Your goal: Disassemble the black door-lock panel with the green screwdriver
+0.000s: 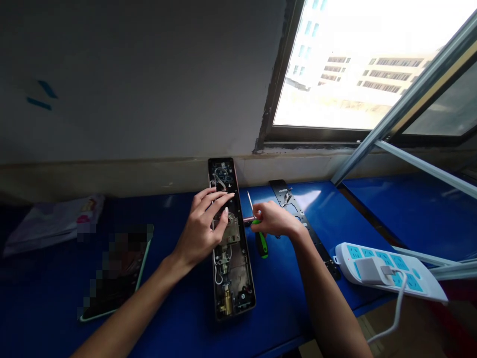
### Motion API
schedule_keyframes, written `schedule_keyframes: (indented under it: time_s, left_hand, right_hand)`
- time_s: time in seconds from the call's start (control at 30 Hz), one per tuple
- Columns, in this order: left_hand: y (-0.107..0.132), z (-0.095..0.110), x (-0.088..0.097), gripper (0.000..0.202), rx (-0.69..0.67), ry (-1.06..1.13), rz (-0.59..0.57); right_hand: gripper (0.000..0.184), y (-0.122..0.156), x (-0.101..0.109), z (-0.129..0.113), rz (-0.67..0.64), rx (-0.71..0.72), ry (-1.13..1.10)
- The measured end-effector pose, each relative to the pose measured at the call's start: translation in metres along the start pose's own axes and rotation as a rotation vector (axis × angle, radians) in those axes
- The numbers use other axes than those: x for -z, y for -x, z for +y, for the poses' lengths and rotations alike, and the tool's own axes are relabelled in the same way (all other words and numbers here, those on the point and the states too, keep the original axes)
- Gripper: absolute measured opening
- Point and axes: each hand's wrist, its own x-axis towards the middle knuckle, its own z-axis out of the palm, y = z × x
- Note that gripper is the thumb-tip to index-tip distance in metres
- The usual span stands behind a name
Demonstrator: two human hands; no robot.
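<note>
Step in hand: servicing opened lock body (231,248), lying mid-table (290,298). My left hand (203,228) flat, fingers spread, steadying mechanism. My right hand (274,220) closed around green-handled screwdriver (261,238) beside lock. Next, likely: seat tip squarely on screw.

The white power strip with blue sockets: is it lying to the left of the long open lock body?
No: the white power strip with blue sockets lies on the far right, beyond the right hand, well right of the long open lock body.
</note>
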Motion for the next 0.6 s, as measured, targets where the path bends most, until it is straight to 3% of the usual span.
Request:
schedule_keyframes:
  time_s: [0.13,0.4,0.6]
  left_hand:
    - [0.009,-0.004,0.005,0.027,0.025,0.034,-0.007]
    - [0.008,-0.014,0.015,0.02,-0.053,-0.019,-0.158]
    - [0.0,-0.018,0.014,0.018,-0.102,-0.038,-0.296]
  right_hand:
    - [0.029,0.002,0.009,-0.001,0.063,-0.013,-0.018]
    - [0.028,-0.003,-0.013,-0.008,-0.165,-0.035,-0.039]
    - [0.027,-0.003,-0.017,-0.004,-0.179,-0.021,-0.079]
